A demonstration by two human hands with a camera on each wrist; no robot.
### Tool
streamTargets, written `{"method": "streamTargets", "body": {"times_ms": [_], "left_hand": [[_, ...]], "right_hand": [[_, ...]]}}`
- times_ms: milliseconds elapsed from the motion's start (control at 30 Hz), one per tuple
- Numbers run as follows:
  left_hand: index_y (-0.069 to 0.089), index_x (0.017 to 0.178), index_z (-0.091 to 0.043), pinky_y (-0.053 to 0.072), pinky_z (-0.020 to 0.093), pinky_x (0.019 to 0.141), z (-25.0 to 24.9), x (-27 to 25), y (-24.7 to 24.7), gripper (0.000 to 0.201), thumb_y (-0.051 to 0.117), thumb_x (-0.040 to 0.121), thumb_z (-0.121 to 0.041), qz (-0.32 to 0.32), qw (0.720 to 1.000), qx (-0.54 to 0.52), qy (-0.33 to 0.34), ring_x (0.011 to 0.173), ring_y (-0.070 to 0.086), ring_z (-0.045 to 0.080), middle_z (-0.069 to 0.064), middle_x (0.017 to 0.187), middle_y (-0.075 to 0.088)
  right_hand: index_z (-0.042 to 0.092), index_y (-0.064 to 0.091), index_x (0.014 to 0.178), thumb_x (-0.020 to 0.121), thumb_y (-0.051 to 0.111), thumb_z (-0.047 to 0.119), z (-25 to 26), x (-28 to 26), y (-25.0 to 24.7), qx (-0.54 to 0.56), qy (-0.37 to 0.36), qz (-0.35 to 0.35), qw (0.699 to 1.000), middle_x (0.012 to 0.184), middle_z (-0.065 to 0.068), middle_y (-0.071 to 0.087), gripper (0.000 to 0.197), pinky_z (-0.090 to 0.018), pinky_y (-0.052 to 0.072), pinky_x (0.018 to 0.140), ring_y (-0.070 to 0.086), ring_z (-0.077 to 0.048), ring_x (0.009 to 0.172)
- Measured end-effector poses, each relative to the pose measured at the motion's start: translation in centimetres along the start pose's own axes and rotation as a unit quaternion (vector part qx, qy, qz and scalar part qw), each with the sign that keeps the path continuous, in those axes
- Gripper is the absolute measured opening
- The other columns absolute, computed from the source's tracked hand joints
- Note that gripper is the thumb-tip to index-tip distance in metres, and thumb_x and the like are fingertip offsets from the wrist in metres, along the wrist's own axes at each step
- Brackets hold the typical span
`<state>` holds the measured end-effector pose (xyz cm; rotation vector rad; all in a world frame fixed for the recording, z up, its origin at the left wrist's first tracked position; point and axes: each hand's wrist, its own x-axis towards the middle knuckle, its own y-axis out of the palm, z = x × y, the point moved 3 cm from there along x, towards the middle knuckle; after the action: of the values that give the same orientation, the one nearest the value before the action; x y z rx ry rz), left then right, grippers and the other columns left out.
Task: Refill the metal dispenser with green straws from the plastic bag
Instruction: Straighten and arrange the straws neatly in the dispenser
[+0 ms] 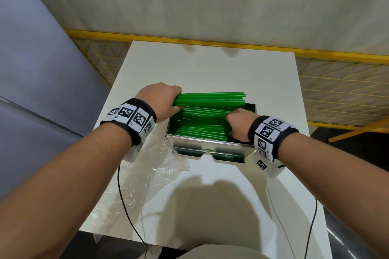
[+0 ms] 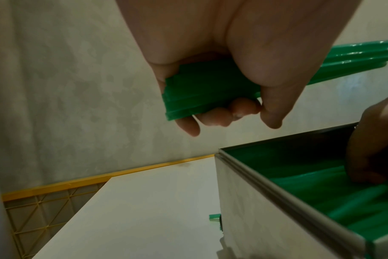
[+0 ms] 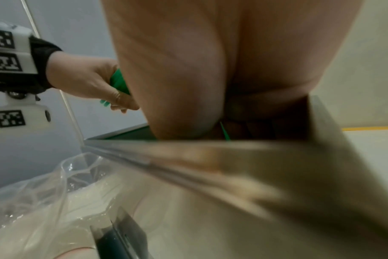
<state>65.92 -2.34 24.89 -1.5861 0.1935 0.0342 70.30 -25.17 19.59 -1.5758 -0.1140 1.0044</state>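
My left hand [image 1: 166,99] grips one end of a bundle of green straws [image 1: 212,99] and holds it level just above the open metal dispenser [image 1: 206,143]. The left wrist view shows the fingers [image 2: 219,113] curled under the bundle [image 2: 199,91]. Several more green straws [image 1: 200,126] lie inside the dispenser. My right hand [image 1: 237,124] reaches down into its right side, and its fingers [image 2: 363,177] touch the straws lying there [image 2: 343,201]. The clear plastic bag [image 1: 153,174] lies crumpled and flat on the table, left of the dispenser.
The dispenser stands mid-way along a white table [image 1: 210,65]. A yellow mesh fence [image 1: 336,90] runs behind and right of the table, with a grey panel on the left. Black cables [image 1: 126,206] hang from both wrists over the near table edge.
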Motion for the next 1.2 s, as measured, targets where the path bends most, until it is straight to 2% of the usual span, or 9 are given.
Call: {"method": "streamTargets", "body": {"times_ms": [100,233,400,567,700,833,933,1033,1200], "left_hand": [[0.052,0.088,-0.020,0.043,0.031,0.061,-0.2,0.1,0.0,0.028,0.059,0.093,-0.047,0.005,1.000,-0.003,0.000,0.070,0.056,0.024,-0.001,0.073,0.056],[0.051,0.086,-0.021,0.044,0.031,0.061,0.1,-0.1,-0.1,0.027,0.059,0.093,-0.046,0.003,1.000,-0.005,-0.004,0.070,0.056,0.025,0.000,0.072,0.055],[0.050,0.085,-0.021,0.043,0.031,0.061,0.2,-0.3,-0.3,0.027,0.060,0.093,-0.044,0.003,1.000,-0.006,-0.011,0.070,0.055,0.025,0.000,0.072,0.055],[0.048,0.085,-0.022,0.042,0.031,0.061,0.2,-0.3,-0.6,0.025,0.061,0.092,-0.043,-0.004,1.000,-0.012,-0.014,0.069,0.055,0.024,-0.001,0.072,0.055],[0.050,0.089,-0.020,0.044,0.032,0.063,-0.4,-0.1,-0.7,0.024,0.061,0.092,-0.041,0.004,1.000,-0.004,-0.015,0.072,0.055,0.024,0.000,0.075,0.057],[0.048,0.086,-0.020,0.042,0.032,0.062,-1.1,0.1,-0.5,0.024,0.061,0.092,-0.039,0.011,1.000,0.003,-0.011,0.072,0.052,0.024,0.000,0.076,0.055],[0.052,0.090,-0.018,0.047,0.034,0.065,-1.7,0.4,-0.2,0.023,0.060,0.092,-0.040,0.034,0.999,0.016,-0.010,0.075,0.054,0.024,0.003,0.083,0.060],[0.052,0.094,-0.018,0.044,0.034,0.065,-2.5,0.6,0.6,0.025,0.057,0.093,-0.042,0.058,0.998,0.037,-0.006,0.078,0.056,0.026,0.005,0.090,0.064],[0.045,0.092,-0.019,0.041,0.035,0.066,-4.6,0.6,2.0,0.026,0.053,0.098,-0.043,0.117,0.991,0.066,0.006,0.082,0.057,0.028,0.007,0.091,0.061]], "right_hand": [[0.000,0.066,0.101,0.086,0.053,0.000,0.5,0.4,0.1,0.000,0.000,0.022,1.000,0.100,-0.016,0.068,0.019,-0.037,0.060,0.076,0.067,-0.029,0.089],[0.000,0.066,0.099,0.084,0.052,0.000,1.0,0.6,0.1,0.002,-0.003,0.023,1.000,0.096,-0.015,0.065,0.021,-0.039,0.060,0.074,0.065,-0.029,0.083],[0.006,0.063,0.111,0.090,0.050,0.004,0.7,0.0,-1.2,0.014,-0.024,-0.016,0.999,0.107,-0.012,0.065,0.025,-0.037,0.054,0.084,0.063,-0.032,0.100],[0.009,0.062,0.102,0.093,0.050,0.005,-0.3,-1.4,-1.5,0.026,-0.032,-0.001,0.999,0.097,-0.011,0.066,0.016,-0.031,0.043,0.071,0.062,-0.030,0.094],[0.010,0.063,0.103,0.090,0.051,0.004,0.3,-0.5,-0.7,0.031,-0.029,-0.023,0.999,0.096,-0.009,0.062,0.018,-0.037,0.054,0.077,0.063,-0.031,0.093],[0.009,0.059,0.112,0.095,0.055,0.025,0.5,-0.2,-0.1,-0.006,-0.030,-0.044,0.999,0.103,-0.010,0.065,0.023,-0.041,0.055,0.085,0.064,-0.030,0.096],[0.011,0.053,0.112,0.098,0.049,0.041,0.8,-2.0,-0.8,-0.018,-0.032,-0.046,0.998,0.089,-0.005,0.062,0.034,-0.035,0.048,0.079,0.063,-0.030,0.089],[0.012,0.059,0.100,0.097,0.049,0.032,0.6,-5.1,-2.3,0.017,-0.073,-0.089,0.993,0.083,-0.006,0.064,0.023,-0.033,0.044,0.067,0.060,-0.030,0.079],[0.022,0.070,0.092,0.092,0.057,0.023,-2.3,-10.4,-5.2,0.115,-0.065,-0.176,0.976,0.080,0.006,0.071,0.012,-0.030,0.048,0.067,0.062,-0.016,0.072]]}}
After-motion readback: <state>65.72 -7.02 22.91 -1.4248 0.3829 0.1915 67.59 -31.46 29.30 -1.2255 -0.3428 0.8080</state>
